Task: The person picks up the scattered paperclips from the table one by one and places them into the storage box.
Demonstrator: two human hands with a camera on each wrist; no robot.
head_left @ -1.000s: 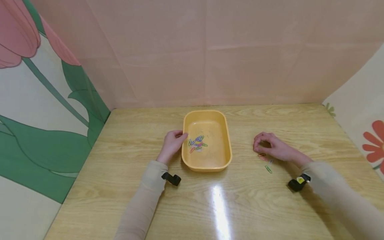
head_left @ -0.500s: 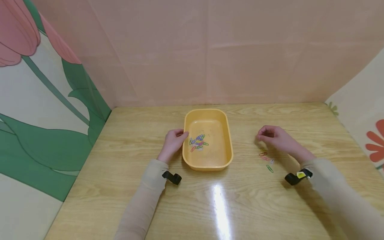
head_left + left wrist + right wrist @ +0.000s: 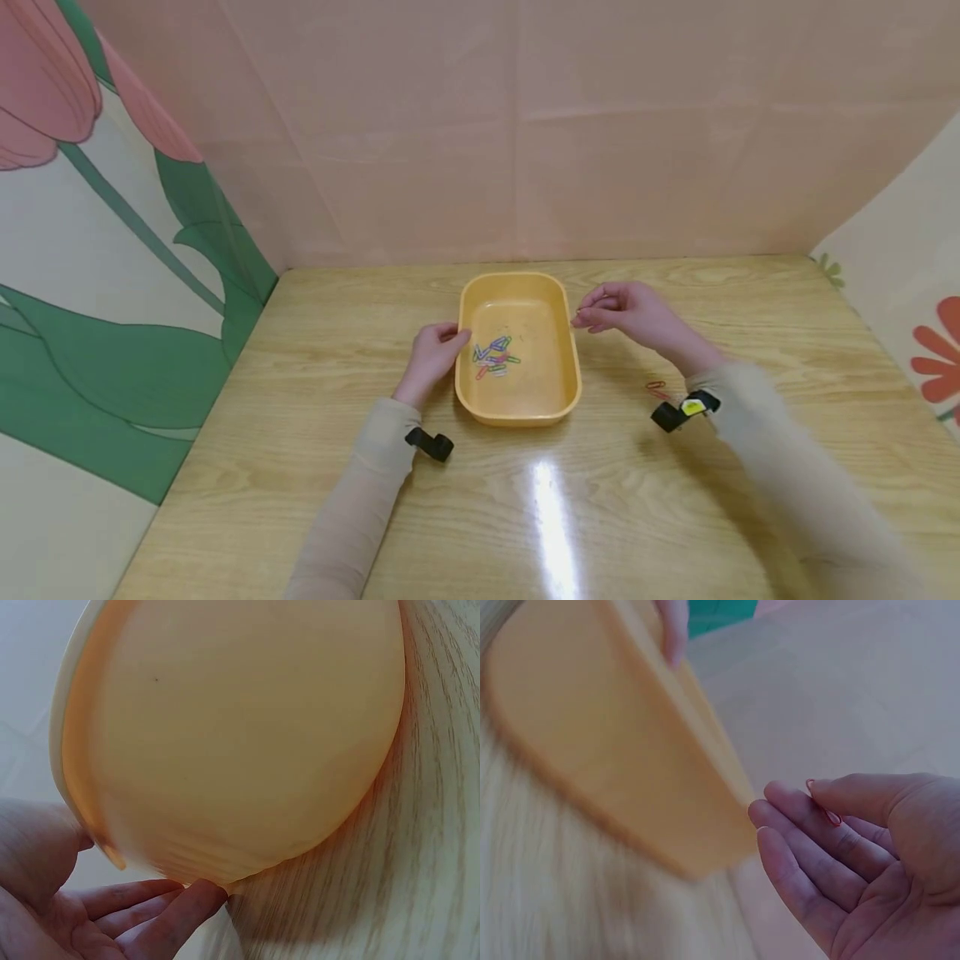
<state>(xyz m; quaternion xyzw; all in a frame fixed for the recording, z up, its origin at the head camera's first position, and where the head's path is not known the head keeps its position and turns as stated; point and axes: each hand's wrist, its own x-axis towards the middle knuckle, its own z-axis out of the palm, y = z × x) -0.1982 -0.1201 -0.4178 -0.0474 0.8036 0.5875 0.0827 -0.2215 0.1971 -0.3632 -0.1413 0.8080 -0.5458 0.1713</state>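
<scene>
A yellow plastic tray [image 3: 543, 383] stands in the middle of the table in the head view, several coloured paper clips [image 3: 498, 343] lying loose toward its left side. My left hand [image 3: 432, 358] holds the tray's left rim, thumb over the edge; the left wrist view shows its fingers [image 3: 161, 919] against the outer wall. Just beyond the right rim is my right hand [image 3: 633, 317]. Between its thumb and fingers it pinches a red paper clip [image 3: 832, 818], clear in the right wrist view. Red paper clips [image 3: 657, 385] lie on the table near the right wrist.
The wooden table [image 3: 300, 467] meets a pink cloth backdrop [image 3: 397, 167] at the back. Flower-patterned panels [image 3: 112, 375] flank it at both sides. Each wrist carries a black camera mount [image 3: 431, 446]. The right forearm covers part of the table.
My right hand has moved left, from beside the loose paper clips to the tray's right rim, carrying the red paper clip. My left hand and the tray have stayed in place.
</scene>
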